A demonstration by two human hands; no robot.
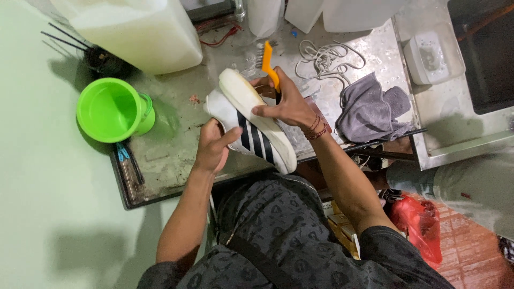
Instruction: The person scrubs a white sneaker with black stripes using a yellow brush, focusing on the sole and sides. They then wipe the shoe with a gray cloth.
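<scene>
White sneaker (251,126): left hand (212,145) cups its side; right hand (286,101) grips an orange brush (270,68).

One white striped shoe (251,126); one orange-handled brush (269,68); one green cup (113,109); one grey cloth (369,109); two hands.

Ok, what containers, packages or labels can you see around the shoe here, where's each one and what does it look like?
Large jug: top left on the worktop, translucent white, boxy.
Green bucket: left of the shoe, round, bright green, open.
White tub: top right, small, rectangular, translucent.
Red plastic bag: lower right on the floor, crumpled.
No labels, signs or screens are readable in view.
The left hand holds the shoe; the right hand grips an orange-handled brush.
</scene>
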